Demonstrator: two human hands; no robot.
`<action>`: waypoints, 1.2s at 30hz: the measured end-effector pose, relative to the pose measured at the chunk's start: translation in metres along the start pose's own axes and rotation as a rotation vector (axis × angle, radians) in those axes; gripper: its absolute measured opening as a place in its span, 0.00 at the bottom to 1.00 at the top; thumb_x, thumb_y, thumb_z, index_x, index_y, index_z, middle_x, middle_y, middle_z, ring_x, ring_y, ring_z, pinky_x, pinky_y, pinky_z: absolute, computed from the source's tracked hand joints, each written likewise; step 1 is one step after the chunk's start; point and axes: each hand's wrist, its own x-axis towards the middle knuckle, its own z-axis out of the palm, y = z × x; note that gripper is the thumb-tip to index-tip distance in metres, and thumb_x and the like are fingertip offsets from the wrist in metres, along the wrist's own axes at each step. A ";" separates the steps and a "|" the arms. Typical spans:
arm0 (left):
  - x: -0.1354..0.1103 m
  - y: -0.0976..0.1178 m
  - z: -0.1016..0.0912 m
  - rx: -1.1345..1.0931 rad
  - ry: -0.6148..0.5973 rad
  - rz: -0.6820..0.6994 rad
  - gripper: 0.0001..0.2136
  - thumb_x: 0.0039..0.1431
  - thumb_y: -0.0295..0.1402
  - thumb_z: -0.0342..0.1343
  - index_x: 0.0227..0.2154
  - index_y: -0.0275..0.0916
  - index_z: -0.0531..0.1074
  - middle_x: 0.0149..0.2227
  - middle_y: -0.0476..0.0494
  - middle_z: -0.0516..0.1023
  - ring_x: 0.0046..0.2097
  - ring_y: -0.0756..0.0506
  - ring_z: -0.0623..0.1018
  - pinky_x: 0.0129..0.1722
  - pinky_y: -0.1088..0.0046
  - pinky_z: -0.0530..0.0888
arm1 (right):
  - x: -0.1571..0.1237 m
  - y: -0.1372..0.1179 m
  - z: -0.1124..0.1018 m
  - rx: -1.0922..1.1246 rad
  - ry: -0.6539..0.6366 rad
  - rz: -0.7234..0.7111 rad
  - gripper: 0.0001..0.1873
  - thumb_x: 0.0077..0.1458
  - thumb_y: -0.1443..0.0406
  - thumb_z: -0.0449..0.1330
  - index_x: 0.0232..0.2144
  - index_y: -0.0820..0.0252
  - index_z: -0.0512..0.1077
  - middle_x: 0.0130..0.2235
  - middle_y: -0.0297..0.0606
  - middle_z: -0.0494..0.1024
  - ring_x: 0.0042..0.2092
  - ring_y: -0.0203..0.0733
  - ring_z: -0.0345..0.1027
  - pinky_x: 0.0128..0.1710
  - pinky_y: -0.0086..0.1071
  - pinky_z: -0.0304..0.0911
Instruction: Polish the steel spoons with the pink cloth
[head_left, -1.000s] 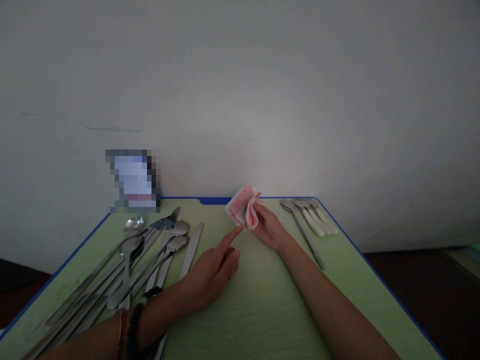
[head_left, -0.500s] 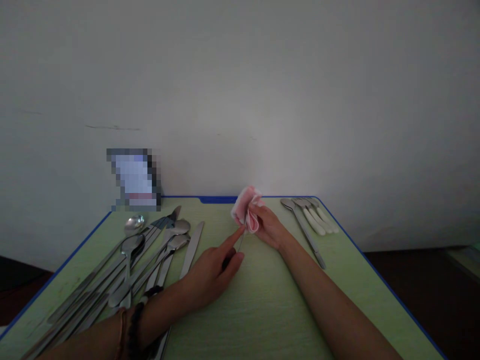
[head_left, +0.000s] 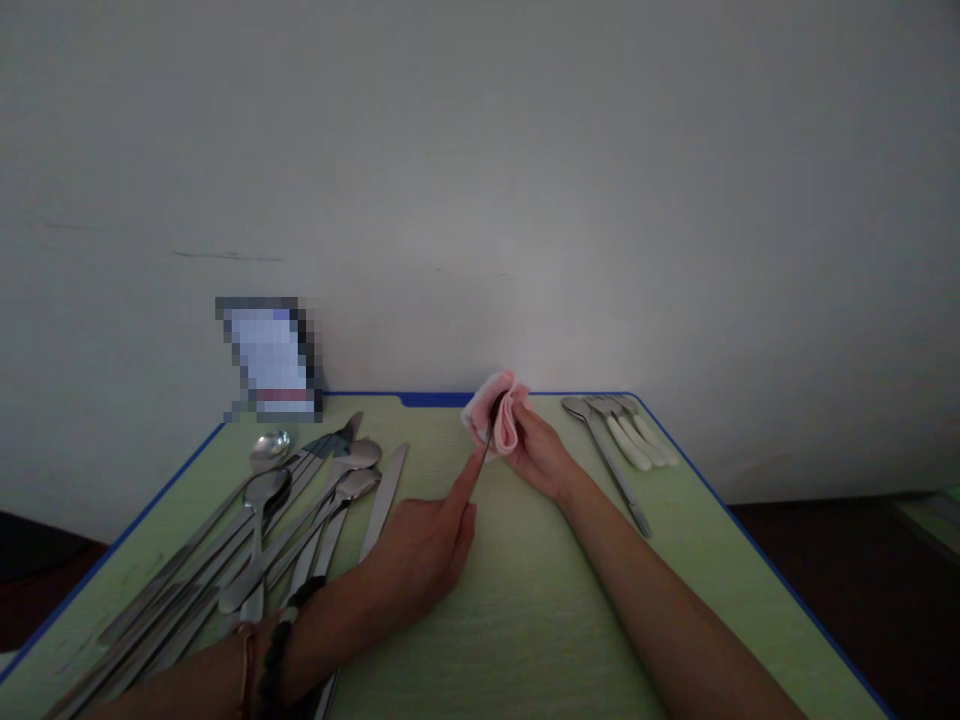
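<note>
My left hand point(head_left: 429, 540) is closed on the handle of a spoon point(head_left: 487, 445), its index finger stretched along the metal. The spoon's dark bowl shows between folds of a pink and white cloth point(head_left: 481, 412). My right hand point(head_left: 541, 455) pinches that cloth from the right side, wrapping it around the bowl. Most of the handle is hidden in my left hand. Close to my left forearm lies a table knife point(head_left: 387, 492), beside a heap of loose spoons point(head_left: 355, 486) and knives.
On the right of the green table point(head_left: 540, 620) lie a metal spoon point(head_left: 606, 460) and several white-handled forks point(head_left: 630, 442) side by side. A blurred-out phone-like screen point(head_left: 271, 358) leans on the wall at the back left. Blue edging point(head_left: 780, 585) borders the tabletop.
My left hand has turned, and its thumb is now tucked lower. The cloth has opened somewhat, so the spoon's dark bowl shows inside it. Cutlery on the table stays put.
</note>
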 end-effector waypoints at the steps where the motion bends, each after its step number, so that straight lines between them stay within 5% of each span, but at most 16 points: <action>1: 0.000 -0.001 0.001 0.026 0.012 -0.006 0.27 0.65 0.32 0.35 0.65 0.34 0.35 0.26 0.44 0.78 0.26 0.42 0.78 0.29 0.68 0.70 | 0.001 -0.001 -0.001 0.042 0.016 0.005 0.07 0.52 0.60 0.61 0.29 0.59 0.71 0.27 0.30 0.76 0.29 0.32 0.67 0.31 0.26 0.64; 6: 0.001 -0.001 0.001 0.088 0.015 -0.042 0.27 0.64 0.30 0.36 0.65 0.33 0.37 0.27 0.44 0.79 0.27 0.43 0.79 0.30 0.67 0.72 | 0.002 -0.007 -0.003 0.118 -0.013 0.043 0.10 0.55 0.58 0.56 0.29 0.58 0.72 0.28 0.30 0.78 0.28 0.33 0.69 0.30 0.28 0.66; 22: 0.003 0.000 0.000 0.206 -0.112 -0.022 0.28 0.61 0.26 0.39 0.64 0.25 0.41 0.28 0.35 0.80 0.28 0.38 0.79 0.29 0.64 0.72 | -0.012 -0.003 0.005 -0.354 -0.287 0.076 0.15 0.38 0.59 0.70 0.27 0.63 0.74 0.25 0.32 0.75 0.28 0.32 0.66 0.33 0.25 0.62; 36: 0.004 -0.003 0.000 0.270 -0.094 0.006 0.29 0.60 0.25 0.38 0.64 0.26 0.38 0.26 0.37 0.79 0.27 0.40 0.80 0.29 0.65 0.72 | -0.008 0.005 0.015 -0.343 0.008 -0.137 0.11 0.37 0.61 0.67 0.21 0.62 0.71 0.21 0.30 0.71 0.24 0.32 0.59 0.26 0.27 0.56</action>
